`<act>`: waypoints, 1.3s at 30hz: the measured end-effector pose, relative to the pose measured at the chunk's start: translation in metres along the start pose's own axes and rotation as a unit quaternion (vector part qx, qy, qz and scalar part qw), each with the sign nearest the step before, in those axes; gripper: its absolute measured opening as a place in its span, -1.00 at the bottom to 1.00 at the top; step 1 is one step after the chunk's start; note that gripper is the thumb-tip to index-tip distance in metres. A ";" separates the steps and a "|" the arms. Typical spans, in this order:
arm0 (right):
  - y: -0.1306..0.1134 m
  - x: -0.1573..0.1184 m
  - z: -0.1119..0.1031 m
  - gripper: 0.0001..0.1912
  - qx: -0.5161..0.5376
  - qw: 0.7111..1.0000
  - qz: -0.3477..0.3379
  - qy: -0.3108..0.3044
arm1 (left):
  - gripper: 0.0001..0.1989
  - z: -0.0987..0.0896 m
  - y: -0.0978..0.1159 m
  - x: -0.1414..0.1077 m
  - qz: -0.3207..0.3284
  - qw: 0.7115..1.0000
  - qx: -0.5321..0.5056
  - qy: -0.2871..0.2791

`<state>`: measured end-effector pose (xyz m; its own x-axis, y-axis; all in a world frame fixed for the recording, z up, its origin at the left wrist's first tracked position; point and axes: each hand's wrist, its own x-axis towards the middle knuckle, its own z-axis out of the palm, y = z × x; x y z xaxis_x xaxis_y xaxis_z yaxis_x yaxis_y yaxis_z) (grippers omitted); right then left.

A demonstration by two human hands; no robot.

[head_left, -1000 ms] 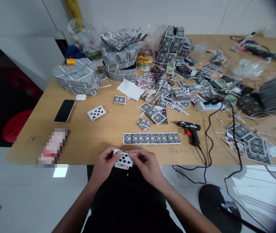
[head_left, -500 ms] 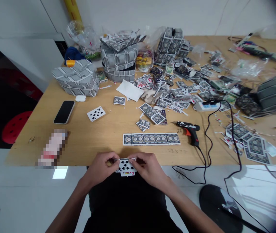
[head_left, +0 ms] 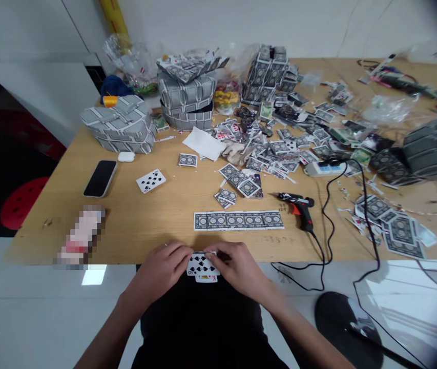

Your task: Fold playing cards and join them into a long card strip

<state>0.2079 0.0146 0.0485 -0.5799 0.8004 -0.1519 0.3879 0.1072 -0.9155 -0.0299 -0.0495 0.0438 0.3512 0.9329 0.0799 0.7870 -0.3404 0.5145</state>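
At the table's front edge my left hand (head_left: 169,267) and my right hand (head_left: 230,260) are both closed on playing cards (head_left: 202,265). A card with black spades faces up, and a second card with a red K sticks out below it. The left fingertips press the upper left corner; the right thumb and fingers pinch the upper right side. Just beyond my hands lies a flat strip of joined cards (head_left: 238,220), patterned backs up. To its right rests a black and orange glue gun (head_left: 297,205).
Left on the wooden table are a phone (head_left: 100,178), a white earbud case (head_left: 126,157) and a loose spade card (head_left: 151,181). Grey card-woven baskets (head_left: 187,92) stand behind. Heaped cards (head_left: 275,148) spread right. Cables run from a power strip (head_left: 326,168) over the front edge.
My left hand has shifted slightly right and its fingers have closed in on the cards' upper corner. More of the spade card's face shows. The right hand has kept its pinch.
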 end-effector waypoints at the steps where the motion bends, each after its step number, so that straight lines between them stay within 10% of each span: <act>1: -0.001 0.000 0.000 -0.82 -0.003 1.000 -0.001 0.001 | -0.83 0.000 0.001 0.000 0.008 1.000 0.016 -0.010; 7: -0.003 -0.001 0.002 -0.83 -0.006 1.000 -0.006 0.012 | -0.83 -0.004 0.004 0.002 0.025 0.995 0.078 -0.059; 25: -0.005 -0.001 -0.002 -0.75 0.151 0.986 0.043 0.056 | -0.79 -0.017 -0.011 -0.003 -0.171 0.977 -0.112 0.057; 29: -0.001 0.004 -0.001 -0.68 0.216 0.971 0.075 0.066 | -0.67 -0.011 -0.012 -0.006 -0.210 0.948 -0.189 0.145; 39: -0.003 0.005 0.005 -0.71 0.239 0.966 0.069 0.067 | -0.73 -0.002 0.022 0.009 -0.277 0.876 -0.387 0.078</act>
<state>0.2003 0.0158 0.0489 -0.4359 0.8605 -0.2636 0.0601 -0.2644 -0.9625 -0.0108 -0.0482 0.0577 -0.0969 0.9551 -0.2800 0.2134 0.2948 0.9314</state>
